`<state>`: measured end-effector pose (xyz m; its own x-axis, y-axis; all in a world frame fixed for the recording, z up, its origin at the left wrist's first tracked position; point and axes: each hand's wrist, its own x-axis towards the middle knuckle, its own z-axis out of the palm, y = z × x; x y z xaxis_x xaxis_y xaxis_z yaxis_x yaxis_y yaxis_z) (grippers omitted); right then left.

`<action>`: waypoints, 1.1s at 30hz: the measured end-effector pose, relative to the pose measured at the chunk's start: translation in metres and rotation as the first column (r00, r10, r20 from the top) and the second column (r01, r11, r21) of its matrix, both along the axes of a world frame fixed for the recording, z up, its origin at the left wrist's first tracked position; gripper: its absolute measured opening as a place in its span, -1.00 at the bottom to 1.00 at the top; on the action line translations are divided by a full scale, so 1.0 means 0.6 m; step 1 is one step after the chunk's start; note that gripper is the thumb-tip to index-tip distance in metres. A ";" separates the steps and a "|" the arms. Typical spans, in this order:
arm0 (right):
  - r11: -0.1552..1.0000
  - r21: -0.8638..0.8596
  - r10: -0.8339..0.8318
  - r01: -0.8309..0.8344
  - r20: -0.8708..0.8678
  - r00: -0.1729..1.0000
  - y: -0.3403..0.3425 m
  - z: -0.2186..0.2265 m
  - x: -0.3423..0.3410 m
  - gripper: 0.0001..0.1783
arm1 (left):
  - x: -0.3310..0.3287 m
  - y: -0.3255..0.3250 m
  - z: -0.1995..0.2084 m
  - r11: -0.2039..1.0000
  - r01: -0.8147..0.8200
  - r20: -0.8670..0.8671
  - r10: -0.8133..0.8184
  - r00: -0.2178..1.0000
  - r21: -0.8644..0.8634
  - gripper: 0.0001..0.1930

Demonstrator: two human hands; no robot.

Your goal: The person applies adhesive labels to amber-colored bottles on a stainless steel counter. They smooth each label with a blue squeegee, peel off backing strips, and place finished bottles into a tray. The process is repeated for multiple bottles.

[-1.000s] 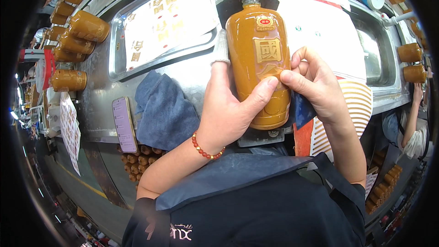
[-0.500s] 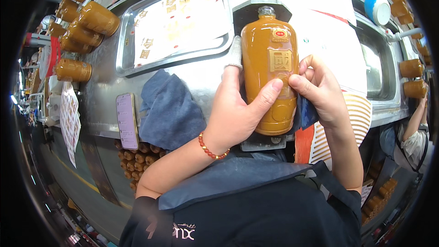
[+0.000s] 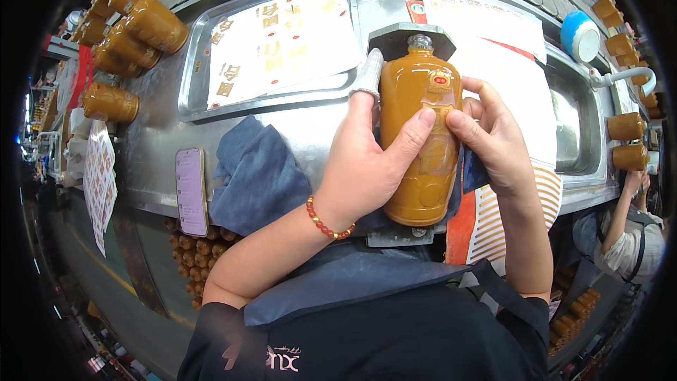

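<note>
Far left: a cluster of ochre ceramic bottles (image 3: 130, 28) lying on their sides along the upper-left edge of the steel surface (image 3: 162, 134), one more apart from them lower down. Sheets of stickers (image 3: 99, 180) hang off the left edge of the surface. Below the edge, a crate of bottle tops shows in shadow.

Left of centre: a shallow metal tray (image 3: 194, 92) holding a label sheet (image 3: 282, 39) with gold marks. Below the tray, a smartphone (image 3: 191, 190) with a pale purple screen lies flat, just beside a crumpled blue cloth (image 3: 257, 176).

Centre: the ochre bottle (image 3: 420, 141) lies in a metal holder, neck pointing away from the person, its cap end against a grey bracket (image 3: 405, 32). A red-and-gold round label sits near its shoulder; a clear film strip runs down its body.

The left hand (image 3: 367, 162) wraps the bottle from the left, thumb pressed on the film at mid-body, index finger stretched up along the bottle's side in a grey finger cot. A red bead bracelet (image 3: 326, 220) circles the wrist.

The right hand (image 3: 490, 137) closes in from the right, fingertips pressed on the film beside the left thumb, with a bit of blue cloth tucked under the palm.

Right: white paper sheets (image 3: 508, 63), a blue-and-white roll (image 3: 580, 35), a sink basin (image 3: 568, 130), more bottles on the far edge. Another person's arm (image 3: 624, 208) shows at lower right.
</note>
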<state>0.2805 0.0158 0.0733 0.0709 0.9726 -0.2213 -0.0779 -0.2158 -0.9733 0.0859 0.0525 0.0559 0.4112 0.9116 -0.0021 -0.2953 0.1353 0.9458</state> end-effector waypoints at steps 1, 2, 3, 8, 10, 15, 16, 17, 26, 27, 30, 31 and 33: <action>1.000 -0.006 -0.004 0.004 -0.005 1.000 0.000 0.000 -0.003 -0.32 | 0.003 -0.001 -0.002 0.999 -0.025 0.020 0.025 0.999 0.025 -0.34; 1.000 -0.012 -0.009 0.009 -0.010 1.000 0.001 0.001 -0.006 -0.31 | 0.007 -0.002 -0.006 0.997 -0.051 0.041 0.049 0.998 0.049 -0.36; 1.000 -0.014 -0.022 0.021 -0.028 0.999 0.003 0.005 -0.009 -0.31 | 0.010 -0.001 -0.009 0.994 -0.077 0.061 0.073 0.995 0.073 -0.38; 0.999 -0.035 -0.003 0.001 -0.046 0.999 0.003 0.001 -0.005 -0.31 | 0.005 0.001 -0.007 0.998 -0.033 0.046 0.031 0.998 0.057 -0.41; 1.000 -0.012 0.002 -0.002 -0.041 0.999 0.001 -0.002 -0.004 -0.37 | 0.003 0.001 -0.008 0.999 -0.011 0.035 0.009 0.999 0.042 -0.39; 0.995 -0.101 0.014 -0.026 -0.111 0.994 -0.005 -0.012 0.050 -0.54 | -0.020 -0.009 -0.018 0.998 0.048 -0.027 -0.046 0.999 0.040 -0.19; 0.997 -0.078 -0.028 0.018 -0.123 0.992 -0.007 -0.004 0.055 -0.59 | -0.030 -0.012 -0.023 0.988 0.065 -0.090 -0.052 0.995 0.143 -0.10; 0.993 -0.020 -0.117 0.116 -0.048 0.992 -0.013 0.006 0.050 -0.63 | -0.041 -0.014 -0.030 0.966 0.088 -0.152 -0.052 0.987 0.243 0.00; 0.708 0.540 -0.269 -0.456 0.803 0.532 -0.058 0.083 -0.023 -0.54 | -0.057 -0.009 -0.068 0.653 0.227 -0.327 0.033 0.945 0.723 0.50; 0.661 0.524 -0.279 -0.537 0.836 0.472 -0.067 0.079 -0.026 -0.55 | -0.056 -0.012 -0.069 0.646 0.215 -0.327 0.056 0.943 0.732 0.49; 0.683 0.430 -0.139 -0.591 0.870 0.473 -0.091 0.087 -0.042 -0.58 | -0.055 -0.012 -0.076 0.641 0.192 -0.318 0.086 0.944 0.743 0.48; 0.737 0.376 -0.061 -0.561 0.864 0.499 -0.100 0.099 -0.050 -0.60 | -0.054 -0.014 -0.080 0.645 0.175 -0.304 0.093 0.948 0.744 0.46; 0.792 0.324 0.062 -0.517 0.800 0.597 -0.074 0.102 -0.035 -0.65 | -0.056 -0.016 -0.081 0.660 0.159 -0.294 0.099 0.951 0.735 0.45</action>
